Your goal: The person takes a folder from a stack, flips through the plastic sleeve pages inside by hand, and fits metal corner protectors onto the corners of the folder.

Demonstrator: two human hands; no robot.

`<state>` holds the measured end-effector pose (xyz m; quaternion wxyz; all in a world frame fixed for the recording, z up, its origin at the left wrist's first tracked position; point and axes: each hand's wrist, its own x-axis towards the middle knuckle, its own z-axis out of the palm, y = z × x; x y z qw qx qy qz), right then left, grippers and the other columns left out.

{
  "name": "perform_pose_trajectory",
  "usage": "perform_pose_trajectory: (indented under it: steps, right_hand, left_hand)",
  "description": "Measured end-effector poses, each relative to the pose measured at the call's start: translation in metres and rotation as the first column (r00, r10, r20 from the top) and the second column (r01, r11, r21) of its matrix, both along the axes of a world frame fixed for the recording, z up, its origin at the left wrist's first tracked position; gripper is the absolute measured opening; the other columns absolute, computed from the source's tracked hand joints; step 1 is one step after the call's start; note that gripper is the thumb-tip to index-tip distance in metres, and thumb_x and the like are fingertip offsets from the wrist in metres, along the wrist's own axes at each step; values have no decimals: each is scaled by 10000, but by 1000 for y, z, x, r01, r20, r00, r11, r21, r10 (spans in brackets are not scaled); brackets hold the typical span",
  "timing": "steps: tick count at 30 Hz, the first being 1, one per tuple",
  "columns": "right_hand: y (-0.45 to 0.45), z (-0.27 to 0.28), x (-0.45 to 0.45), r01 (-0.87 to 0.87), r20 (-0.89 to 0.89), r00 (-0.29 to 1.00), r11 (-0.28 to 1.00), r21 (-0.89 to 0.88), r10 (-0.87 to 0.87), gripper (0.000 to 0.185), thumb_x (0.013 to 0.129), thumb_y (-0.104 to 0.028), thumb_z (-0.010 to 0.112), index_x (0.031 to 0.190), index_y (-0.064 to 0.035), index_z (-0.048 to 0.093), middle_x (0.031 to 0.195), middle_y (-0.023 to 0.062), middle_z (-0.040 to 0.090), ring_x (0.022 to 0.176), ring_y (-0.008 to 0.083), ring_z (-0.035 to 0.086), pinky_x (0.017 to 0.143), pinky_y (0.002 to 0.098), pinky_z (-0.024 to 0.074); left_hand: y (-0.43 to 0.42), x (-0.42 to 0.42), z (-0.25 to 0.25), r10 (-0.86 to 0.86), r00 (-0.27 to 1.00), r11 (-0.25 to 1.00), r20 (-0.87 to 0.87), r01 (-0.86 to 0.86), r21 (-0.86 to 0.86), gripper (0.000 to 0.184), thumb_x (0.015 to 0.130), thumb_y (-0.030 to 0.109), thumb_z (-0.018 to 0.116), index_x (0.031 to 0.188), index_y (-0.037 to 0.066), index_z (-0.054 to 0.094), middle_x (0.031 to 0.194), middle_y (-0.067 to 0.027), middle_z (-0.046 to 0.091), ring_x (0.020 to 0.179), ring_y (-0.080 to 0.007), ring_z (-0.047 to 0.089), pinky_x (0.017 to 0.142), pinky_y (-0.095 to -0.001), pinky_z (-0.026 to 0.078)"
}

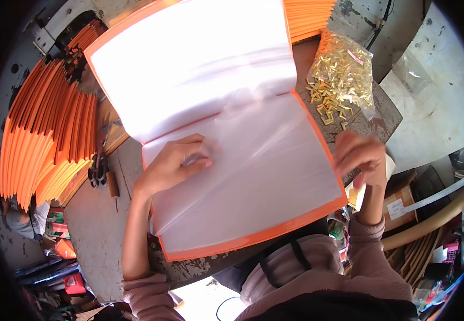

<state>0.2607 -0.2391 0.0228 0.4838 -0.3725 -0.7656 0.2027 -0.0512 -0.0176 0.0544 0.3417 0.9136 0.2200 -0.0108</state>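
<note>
An orange display book (258, 231) lies spread on the table with its clear plastic sleeves (253, 176) showing. Its upper half is washed out by glare. My left hand (175, 163) rests over the left part of the lower sleeves, thumb and fingers curved apart with nothing visible between them. By the right edge of the book is my right hand (359, 155), raised and bent at the fingers. Motion smears those fingers, so whether they hold anything is unclear.
Stacked orange folders (50, 128) stand at the left, with more orange folders (309, 18) at the back. A plastic bag of small gold metal corners (344, 69) spills at the right. Scissors (98, 170) and a wooden-handled awl (112, 186) lie on the worn table (90, 230).
</note>
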Motion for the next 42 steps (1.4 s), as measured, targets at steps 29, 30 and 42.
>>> perform_pose_trajectory:
  steps: [29,30,42]
  right_hand:
    - [6,-7,-29,604,-443,657,777,-174,-610,245,810,-250,679,891,-26,623,904,89,605,806,207,569,712,273,439]
    - [-9,-13,-14,408,-359,823,898,-164,-439,278,777,-254,705,926,-32,628,977,81,605,884,236,568,767,307,441]
    - [-12,-12,-23,279,372,907,943,-182,-197,304,643,-303,721,864,-95,721,1163,47,627,1162,289,494,972,413,360]
  left_hand:
    - [-49,14,14,-263,957,954,124,239,179,139,773,113,667,858,45,580,922,-135,557,804,-329,565,654,-403,444]
    - [-48,14,14,-260,957,955,126,236,177,139,773,113,667,858,45,580,922,-135,557,804,-329,565,654,-403,444]
    - [-52,14,13,-254,954,955,157,222,198,142,781,140,677,845,46,592,903,-108,555,801,-309,561,687,-400,446]
